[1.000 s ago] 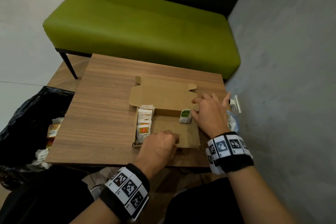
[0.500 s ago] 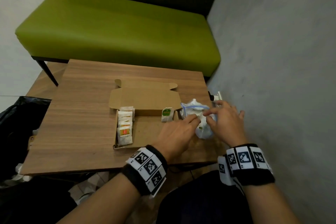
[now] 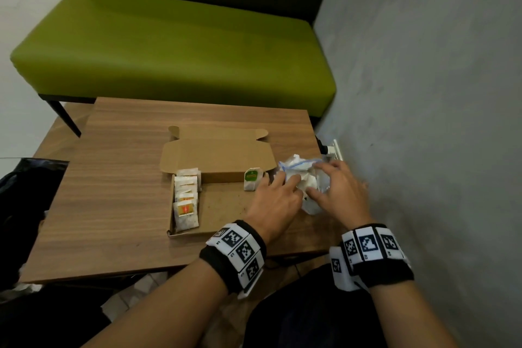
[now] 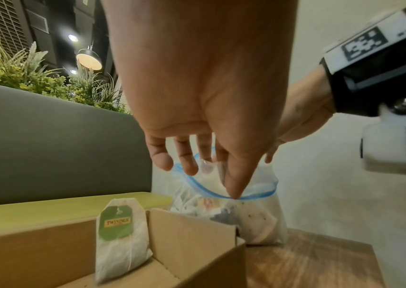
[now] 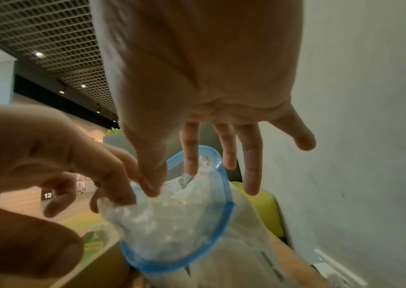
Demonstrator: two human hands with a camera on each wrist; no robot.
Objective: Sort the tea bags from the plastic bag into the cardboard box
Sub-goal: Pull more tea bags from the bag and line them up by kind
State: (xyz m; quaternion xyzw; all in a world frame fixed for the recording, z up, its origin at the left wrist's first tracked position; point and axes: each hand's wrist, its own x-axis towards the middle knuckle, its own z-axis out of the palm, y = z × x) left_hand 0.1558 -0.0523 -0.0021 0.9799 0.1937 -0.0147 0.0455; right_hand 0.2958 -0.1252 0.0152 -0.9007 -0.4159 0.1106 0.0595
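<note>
A clear plastic bag (image 3: 299,175) with a blue zip rim stands on the table just right of the open cardboard box (image 3: 223,200). It holds several tea bags. My left hand (image 3: 285,181) pinches the bag's near rim, thumb on the blue strip (image 4: 246,196). My right hand (image 3: 319,181) reaches over the mouth with straight, spread fingers, thumb and forefinger (image 5: 191,165) dipping inside. Inside the box, a row of tea bags (image 3: 185,200) stands along the left wall. A green-tagged tea bag (image 3: 252,178) leans in the box's back right corner (image 4: 118,233).
The box sits on a wooden table (image 3: 113,178) whose right edge meets a grey wall (image 3: 423,121) with a white socket (image 3: 336,150). A green bench (image 3: 183,51) stands behind the table. A black bin bag (image 3: 22,206) lies on the left.
One second ago my left hand was at the box's front edge and my right hand by the green-tagged tea bag. Both have moved right onto the plastic bag.
</note>
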